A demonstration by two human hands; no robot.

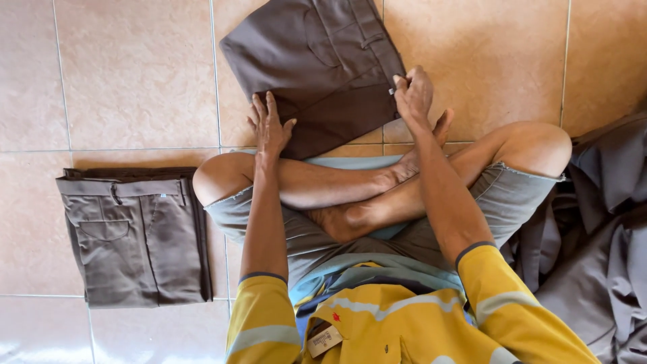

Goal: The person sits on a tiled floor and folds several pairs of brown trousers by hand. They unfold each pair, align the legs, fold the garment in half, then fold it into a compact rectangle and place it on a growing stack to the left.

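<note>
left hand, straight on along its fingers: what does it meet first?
The left hand already lies flat on the folded brown trousers, fingers pointing up the picture. Going on, it would likely slide further over that fabric; beyond lies bare tiled floor.

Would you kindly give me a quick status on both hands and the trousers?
Left hand flat on folded brown trousers. Right hand pinching their waistband edge. Folded stack lies apart; nothing in the way.

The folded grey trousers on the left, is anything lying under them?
Yes. A darker brown folded garment shows along the top and right edges of the grey trousers. How much of it, or anything else, lies beneath is covered.
</note>
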